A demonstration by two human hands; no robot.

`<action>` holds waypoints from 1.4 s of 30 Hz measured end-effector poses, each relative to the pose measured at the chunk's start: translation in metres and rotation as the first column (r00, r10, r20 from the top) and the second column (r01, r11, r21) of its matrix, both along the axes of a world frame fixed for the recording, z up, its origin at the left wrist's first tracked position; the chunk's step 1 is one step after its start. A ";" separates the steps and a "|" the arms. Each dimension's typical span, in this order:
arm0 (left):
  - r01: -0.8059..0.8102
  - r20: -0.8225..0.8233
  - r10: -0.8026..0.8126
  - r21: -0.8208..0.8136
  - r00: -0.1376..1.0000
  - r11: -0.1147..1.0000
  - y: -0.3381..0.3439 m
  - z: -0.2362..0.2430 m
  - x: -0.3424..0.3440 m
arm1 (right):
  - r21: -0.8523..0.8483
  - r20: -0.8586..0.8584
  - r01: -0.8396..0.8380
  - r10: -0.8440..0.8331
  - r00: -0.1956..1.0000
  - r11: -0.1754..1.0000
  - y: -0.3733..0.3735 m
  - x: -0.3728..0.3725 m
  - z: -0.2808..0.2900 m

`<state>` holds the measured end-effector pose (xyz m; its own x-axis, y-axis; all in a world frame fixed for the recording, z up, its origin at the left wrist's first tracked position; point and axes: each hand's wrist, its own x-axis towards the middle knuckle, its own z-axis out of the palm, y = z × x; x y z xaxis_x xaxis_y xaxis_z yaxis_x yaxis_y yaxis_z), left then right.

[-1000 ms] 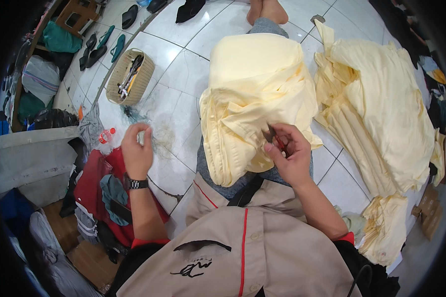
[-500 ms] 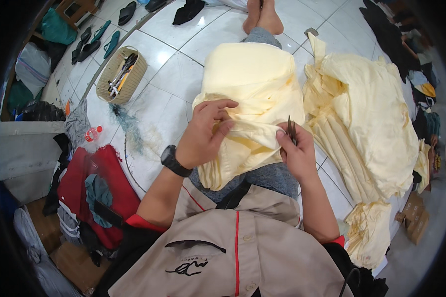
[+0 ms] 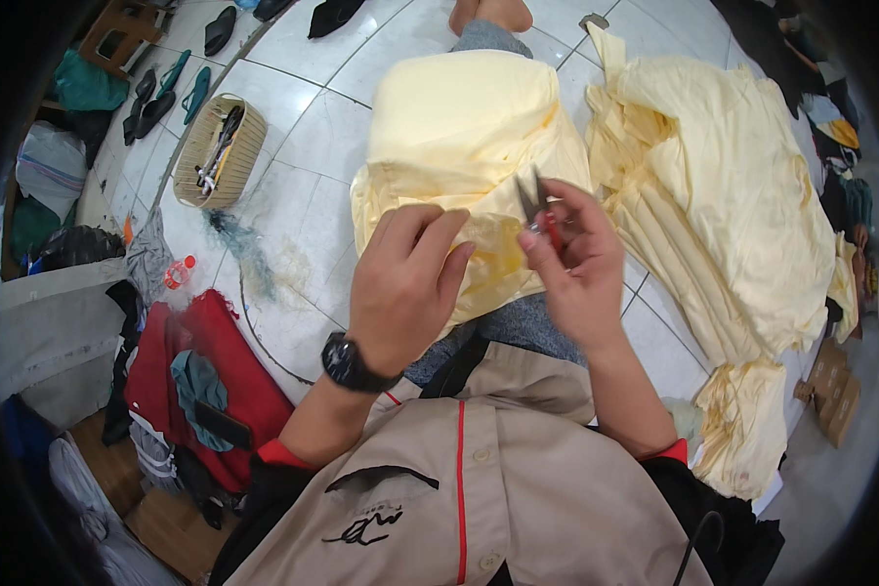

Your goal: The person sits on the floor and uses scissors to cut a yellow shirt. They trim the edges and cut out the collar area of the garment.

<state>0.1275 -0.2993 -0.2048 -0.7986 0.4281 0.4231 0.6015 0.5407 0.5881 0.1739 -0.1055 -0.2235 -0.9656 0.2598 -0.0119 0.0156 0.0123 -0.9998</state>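
1. Swung small scissors [image 3: 551, 227] leftward since the earlier frame, blades now spread; no longer stretching yellow cloth [image 3: 464, 103] between both hands, apparently leaving the blades clear of any taut edge.
2. Gripped in right hand [image 3: 584, 262], with fingers wrapped around the red handle.
3. Curled left hand [image 3: 400, 283] above the cloth, thumb slightly apart from fingers; cannot tell whether pinching any.
4. Draped the cloth across lap, beneath both hands.
5. Beyond, on tiles: pale yellow heap [image 3: 747, 186] rightward, basket [image 3: 188, 156] upper left.

Beige shirt [image 3: 557, 479], red stripe [image 3: 461, 488]; 2 red cuffs [image 3: 281, 455]; black wristwatch [image 3: 350, 363]; trousers [image 3: 523, 327] greyish, perhaps denim.
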 end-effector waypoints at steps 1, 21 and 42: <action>-0.033 0.021 0.034 -0.047 0.999 0.998 0.004 -0.007 -0.006 | -0.092 0.009 -0.037 0.038 0.999 0.995 -0.007 -0.002 -0.003; 0.049 0.014 -0.047 -0.310 0.999 0.950 0.009 -0.034 -0.019 | 0.378 -0.050 -0.050 0.074 0.996 0.924 -0.003 0.006 -0.034; 0.088 0.018 -0.087 -0.138 0.996 0.986 -0.004 -0.042 -0.022 | 0.930 -0.149 0.034 0.290 0.945 0.366 -0.018 0.014 -0.029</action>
